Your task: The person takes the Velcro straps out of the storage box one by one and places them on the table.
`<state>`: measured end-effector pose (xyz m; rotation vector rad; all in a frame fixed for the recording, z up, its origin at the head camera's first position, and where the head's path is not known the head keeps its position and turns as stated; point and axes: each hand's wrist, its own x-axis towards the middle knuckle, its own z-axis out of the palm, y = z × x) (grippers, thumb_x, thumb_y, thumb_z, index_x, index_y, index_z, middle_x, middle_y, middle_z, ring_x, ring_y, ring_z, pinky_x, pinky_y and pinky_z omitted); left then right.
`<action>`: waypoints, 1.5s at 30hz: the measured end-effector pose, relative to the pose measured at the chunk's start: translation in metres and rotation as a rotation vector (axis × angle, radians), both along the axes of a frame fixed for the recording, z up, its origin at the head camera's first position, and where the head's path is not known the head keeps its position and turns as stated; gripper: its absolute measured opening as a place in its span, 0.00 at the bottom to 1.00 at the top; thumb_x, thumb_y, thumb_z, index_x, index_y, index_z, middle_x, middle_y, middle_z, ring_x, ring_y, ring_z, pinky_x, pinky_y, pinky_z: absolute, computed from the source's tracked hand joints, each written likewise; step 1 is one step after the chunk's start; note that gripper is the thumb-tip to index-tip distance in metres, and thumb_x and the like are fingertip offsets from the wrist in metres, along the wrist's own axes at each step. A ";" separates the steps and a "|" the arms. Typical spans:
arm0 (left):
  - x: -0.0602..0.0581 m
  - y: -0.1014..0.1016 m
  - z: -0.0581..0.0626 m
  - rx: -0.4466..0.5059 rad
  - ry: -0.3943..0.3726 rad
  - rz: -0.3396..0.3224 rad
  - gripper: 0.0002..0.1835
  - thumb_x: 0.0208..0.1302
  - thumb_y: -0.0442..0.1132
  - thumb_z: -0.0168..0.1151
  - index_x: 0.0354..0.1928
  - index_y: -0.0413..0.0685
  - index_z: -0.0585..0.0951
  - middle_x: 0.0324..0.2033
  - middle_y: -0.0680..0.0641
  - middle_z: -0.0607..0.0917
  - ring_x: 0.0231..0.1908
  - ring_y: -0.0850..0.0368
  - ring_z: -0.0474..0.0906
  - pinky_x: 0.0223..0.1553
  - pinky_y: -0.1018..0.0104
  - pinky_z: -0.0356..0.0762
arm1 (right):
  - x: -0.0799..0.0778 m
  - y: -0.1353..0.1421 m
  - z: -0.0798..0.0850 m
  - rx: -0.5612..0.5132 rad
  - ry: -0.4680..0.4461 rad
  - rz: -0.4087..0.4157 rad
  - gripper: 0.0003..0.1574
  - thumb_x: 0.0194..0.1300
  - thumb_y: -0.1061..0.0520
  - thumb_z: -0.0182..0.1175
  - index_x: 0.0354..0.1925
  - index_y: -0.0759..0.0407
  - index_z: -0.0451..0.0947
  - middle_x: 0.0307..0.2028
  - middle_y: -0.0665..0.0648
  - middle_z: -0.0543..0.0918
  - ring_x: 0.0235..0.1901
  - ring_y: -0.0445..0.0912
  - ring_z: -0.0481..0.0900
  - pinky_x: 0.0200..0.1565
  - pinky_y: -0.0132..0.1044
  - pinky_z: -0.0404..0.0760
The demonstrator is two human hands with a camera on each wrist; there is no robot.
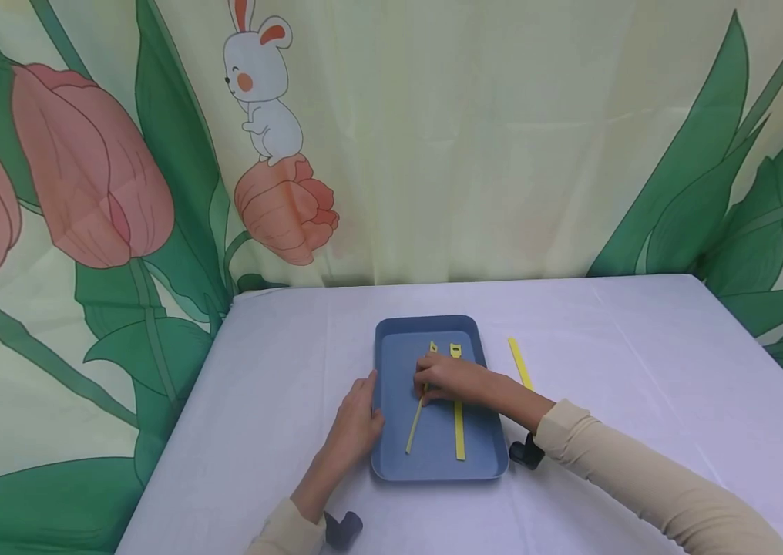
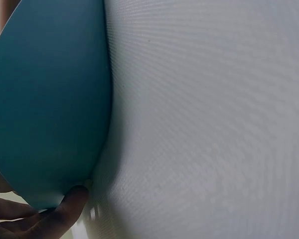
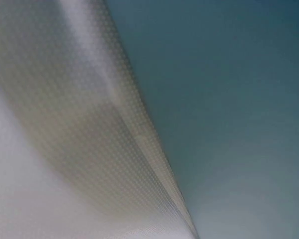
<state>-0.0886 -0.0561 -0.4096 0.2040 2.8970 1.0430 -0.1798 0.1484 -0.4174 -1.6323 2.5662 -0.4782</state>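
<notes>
A shallow blue tray lies on the white-covered table. Inside it, my right hand pinches a narrow yellow strap, whose slotted head shows beyond the fingers. Another yellow strap with a slotted head lies in the tray, partly hidden under that hand. My left hand rests against the tray's left side with its index finger extended. The left wrist view shows its fingers touching the tray's outer wall. Only the tray's wall and cloth appear in the right wrist view.
Right of the tray, a yellow strip lies on the white tablecloth, its near end hidden by the right forearm. A curtain printed with flowers and a rabbit hangs behind the table's far edge.
</notes>
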 end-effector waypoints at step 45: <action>0.001 0.002 -0.001 -0.020 0.031 0.016 0.35 0.55 0.23 0.58 0.66 0.31 0.61 0.55 0.34 0.72 0.56 0.41 0.72 0.55 0.56 0.74 | 0.003 0.036 0.046 -0.130 0.415 0.061 0.09 0.51 0.55 0.71 0.31 0.44 0.82 0.30 0.42 0.77 0.29 0.35 0.73 0.25 0.22 0.74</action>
